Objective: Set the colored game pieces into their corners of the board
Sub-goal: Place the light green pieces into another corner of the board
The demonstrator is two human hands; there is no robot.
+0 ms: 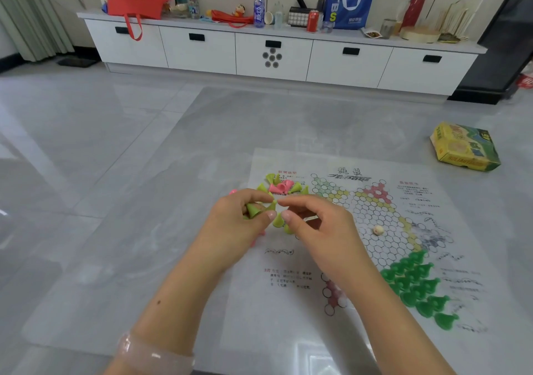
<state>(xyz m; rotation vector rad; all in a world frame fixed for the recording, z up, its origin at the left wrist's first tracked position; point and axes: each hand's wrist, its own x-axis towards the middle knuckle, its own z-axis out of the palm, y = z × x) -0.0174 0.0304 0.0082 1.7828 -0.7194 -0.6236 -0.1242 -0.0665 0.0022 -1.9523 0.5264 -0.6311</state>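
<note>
A dark green cone piece (253,209) lies in the curled fingers of the left hand (239,224), its point toward the thumb, with a light green piece just beside it against the fingertips. The right hand (314,224) is held close to the left, thumb tips nearly touching; its fingers are bent inward over the sheet, and whether they pinch a piece cannot be told. Beneath and just beyond both hands lies a loose heap of light green pieces (288,190) and pink pieces (281,187), scattered on the left part of the paper board (375,216). On the near right corner of the board's star a cluster of dark green pieces (415,285) stands upright, filling that point in rows. A small pale die (378,230) rests in the middle of the hexagon grid, well apart from the hands. The board lies on a clear mat on the grey tiled floor. To the far right, off the board, sits a yellow and green box (464,148), its contents hidden. A pale bangle (155,354) circles the left wrist.
</note>
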